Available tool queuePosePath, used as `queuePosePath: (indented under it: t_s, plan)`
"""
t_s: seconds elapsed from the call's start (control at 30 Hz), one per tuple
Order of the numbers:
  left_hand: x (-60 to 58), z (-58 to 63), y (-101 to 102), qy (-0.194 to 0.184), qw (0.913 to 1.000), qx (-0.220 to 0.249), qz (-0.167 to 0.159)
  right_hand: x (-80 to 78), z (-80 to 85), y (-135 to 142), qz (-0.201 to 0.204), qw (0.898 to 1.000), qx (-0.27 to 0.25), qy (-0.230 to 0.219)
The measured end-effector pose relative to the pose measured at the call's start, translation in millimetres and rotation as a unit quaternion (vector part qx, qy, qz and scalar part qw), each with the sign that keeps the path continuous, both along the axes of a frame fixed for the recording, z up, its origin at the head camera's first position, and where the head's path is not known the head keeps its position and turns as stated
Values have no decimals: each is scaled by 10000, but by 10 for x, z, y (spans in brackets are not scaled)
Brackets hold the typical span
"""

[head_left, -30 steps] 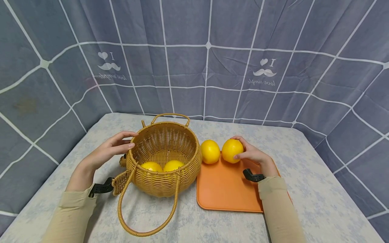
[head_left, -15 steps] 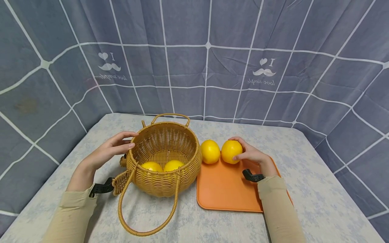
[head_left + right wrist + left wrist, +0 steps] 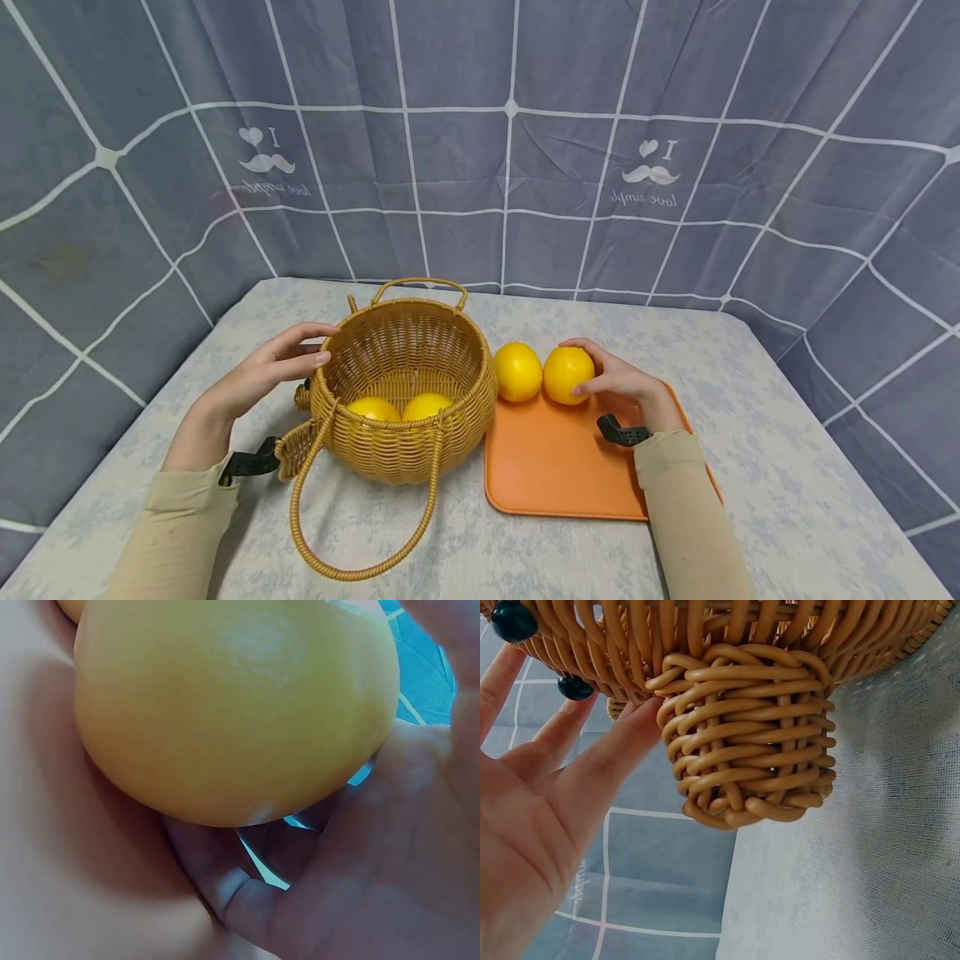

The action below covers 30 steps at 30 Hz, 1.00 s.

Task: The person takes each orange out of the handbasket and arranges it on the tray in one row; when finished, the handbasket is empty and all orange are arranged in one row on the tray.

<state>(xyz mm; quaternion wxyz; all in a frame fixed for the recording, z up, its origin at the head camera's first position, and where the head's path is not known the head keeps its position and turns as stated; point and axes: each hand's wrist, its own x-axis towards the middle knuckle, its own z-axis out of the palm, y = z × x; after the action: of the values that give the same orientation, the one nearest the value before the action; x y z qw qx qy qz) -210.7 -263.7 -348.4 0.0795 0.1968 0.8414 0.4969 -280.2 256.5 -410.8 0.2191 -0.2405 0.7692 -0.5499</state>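
A tan wicker basket (image 3: 405, 454) stands left of centre. Two yellow oranges, a left one (image 3: 373, 409) and a right one (image 3: 426, 407), lie inside it. With its fingers extended, my left hand (image 3: 262, 371) touches the basket's left rim; the left wrist view has these fingers (image 3: 619, 742) against the woven side. At the far edge of an orange tray (image 3: 562, 467), my right hand (image 3: 618, 379) holds another orange (image 3: 567, 376), thumb on the near side and fingers round the back. A further orange (image 3: 517, 372) sits just left of it, beside the basket.
One basket handle (image 3: 360, 575) hangs down towards the front, another (image 3: 420, 282) stands at the back. A short woven stub (image 3: 750, 742) juts from the basket's left side. Behind the pale patterned tabletop (image 3: 795, 467) hangs a blue-grey checked curtain (image 3: 450, 158).
My right hand has shifted slightly left with its orange, nearer the orange beside the basket. My left hand stays at the basket rim.
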Motion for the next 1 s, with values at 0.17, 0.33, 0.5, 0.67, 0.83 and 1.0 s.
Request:
queuePosePath:
  t_s: [0.17,0.33,0.5,0.67,0.83,1.0]
  plan:
    - [3,-2,-1,0,10000,1,17,-9,0,-4,34,9999,-29,-109]
    - [2,-2,0,-7,10000,14,9,-13,-7,11,23,9998,-17,-182]
    - [1,-2,-2,-8,10000,20,19,-18,-13,26,14,9995,-86,-303]
    - [-6,-5,-5,-4,10000,15,7,-13,-9,25,5,9997,-122,-197]
    - [-6,-5,-6,-2,10000,25,-2,-12,-1,13,-59,9998,20,192]
    - [-7,-5,-6,15,10000,19,-10,-19,-12,5,-9,9994,-11,342]
